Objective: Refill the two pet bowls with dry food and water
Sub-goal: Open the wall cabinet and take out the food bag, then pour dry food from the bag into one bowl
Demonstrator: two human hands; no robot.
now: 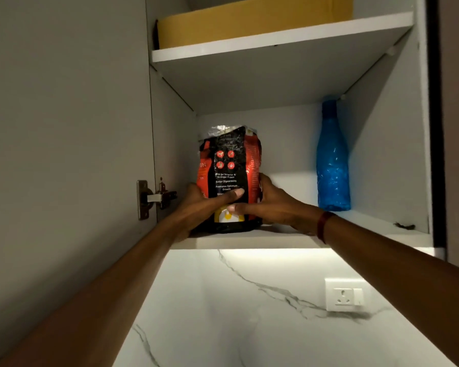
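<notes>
A red and black bag of dry puppy food (229,165) stands upright on the lower shelf (276,238) of an open wall cabinet. My left hand (204,205) grips its lower left side, thumb across the front. My right hand (270,205) grips its lower right side, thumb on the front below the left thumb. To the right on the same shelf a blue plastic water bottle (331,165) stands upright, apart from the bag. No pet bowls are in view.
A brown cardboard box (249,19) lies on the upper shelf (276,41). The open cabinet door (64,115) hangs at the left with its hinge (154,198). Below is a marble-patterned wall with a white socket (346,295). A dark panel (456,128) borders the right.
</notes>
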